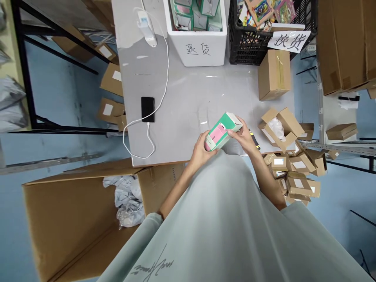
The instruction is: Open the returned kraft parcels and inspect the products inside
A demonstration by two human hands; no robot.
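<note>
Between my two hands is a small green and white product box (pixel 222 132) with a pink picture on its face, held tilted above the table's front edge. My left hand (pixel 202 150) grips its lower left end, thumb along the bottom edge. At the upper right end, my right hand (pixel 242 135) has its thumb on the front face and its fingers behind. A black and yellow tool (pixel 254 140), partly hidden by my right wrist, lies on the table beside that hand. An opened carton (pixel 280 129) with white plastic inside stands to the right.
A white bin (pixel 205 49) of similar green boxes and a black crate (pixel 245 47) of colourful packs stand at the back. A closed carton (pixel 273 74) is at right. A cabled black device (pixel 147 109) lies at left. A large open carton (pixel 79 219) holds plastic bags below left.
</note>
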